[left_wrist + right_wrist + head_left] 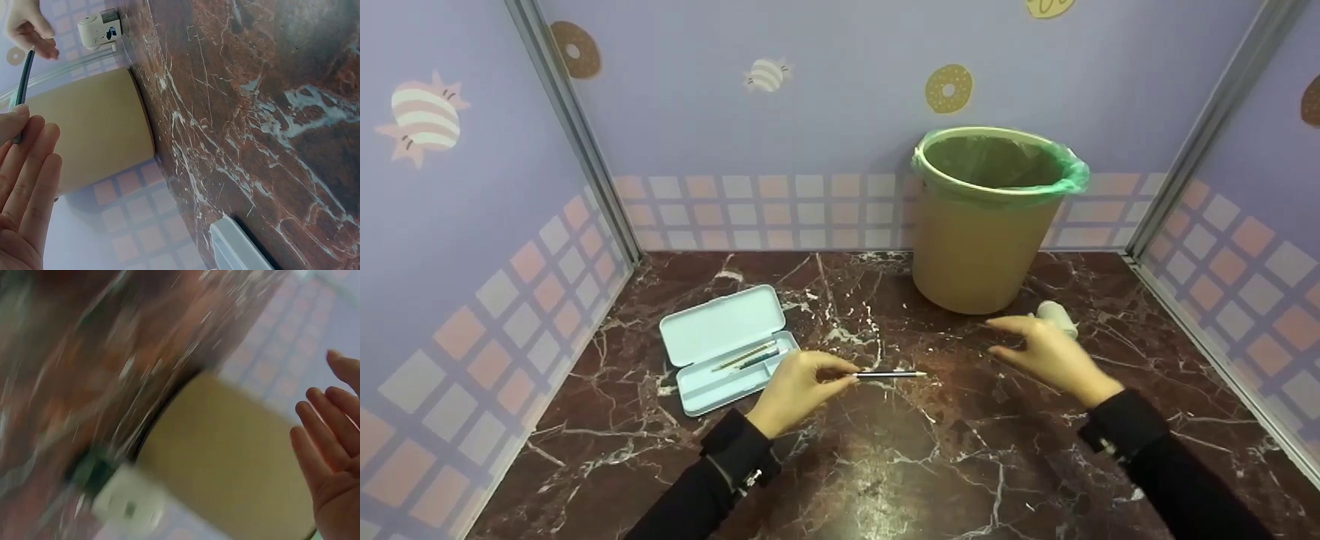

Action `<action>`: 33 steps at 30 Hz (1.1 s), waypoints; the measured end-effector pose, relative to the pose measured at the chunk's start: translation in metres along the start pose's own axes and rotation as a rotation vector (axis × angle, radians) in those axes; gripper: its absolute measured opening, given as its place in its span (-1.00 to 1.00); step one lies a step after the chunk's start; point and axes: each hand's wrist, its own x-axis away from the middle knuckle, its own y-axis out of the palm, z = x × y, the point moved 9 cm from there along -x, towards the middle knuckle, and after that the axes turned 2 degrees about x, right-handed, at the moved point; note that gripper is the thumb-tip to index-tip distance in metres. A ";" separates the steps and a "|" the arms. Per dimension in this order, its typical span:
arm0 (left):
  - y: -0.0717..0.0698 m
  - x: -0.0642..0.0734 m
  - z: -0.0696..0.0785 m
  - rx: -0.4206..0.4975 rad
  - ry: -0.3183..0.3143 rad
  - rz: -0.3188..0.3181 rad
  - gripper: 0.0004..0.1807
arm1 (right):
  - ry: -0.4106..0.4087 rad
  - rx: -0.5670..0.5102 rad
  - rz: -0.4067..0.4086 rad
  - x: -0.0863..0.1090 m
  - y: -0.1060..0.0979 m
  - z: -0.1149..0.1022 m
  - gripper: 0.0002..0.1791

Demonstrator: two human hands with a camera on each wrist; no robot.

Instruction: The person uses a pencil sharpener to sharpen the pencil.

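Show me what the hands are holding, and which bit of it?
The left hand pinches a pencil near one end, opposite its pale tip. The right hand holds nothing.

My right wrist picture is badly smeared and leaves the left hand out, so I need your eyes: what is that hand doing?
Observer: In the head view, the left hand pinches a dark pencil between thumb and fingers.
Operator: Good to know. Is anything lying close to that hand?
Observer: Yes, a light blue case lies with its lid swung open, on the person's left of that hand.
Operator: And is there anything in the case?
Observer: At least two slim pencils lie in its lower half; the hand hides part of that half.
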 end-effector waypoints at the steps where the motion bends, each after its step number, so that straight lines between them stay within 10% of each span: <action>1: -0.001 0.001 0.000 0.001 0.000 0.002 -0.85 | 0.020 0.043 -0.053 -0.001 -0.001 0.013 -0.49; 6: -0.001 0.001 -0.003 0.017 -0.013 -0.004 -0.87 | 0.101 0.182 -0.281 0.000 0.001 0.069 -0.32; 12: 0.000 0.002 -0.007 0.020 -0.019 -0.014 -0.87 | 0.081 0.276 -0.337 -0.001 0.007 0.098 -0.20; 33: 0.001 0.000 -0.014 0.019 -0.057 -0.021 -0.86 | 0.099 0.253 -0.440 -0.012 0.023 0.113 -0.31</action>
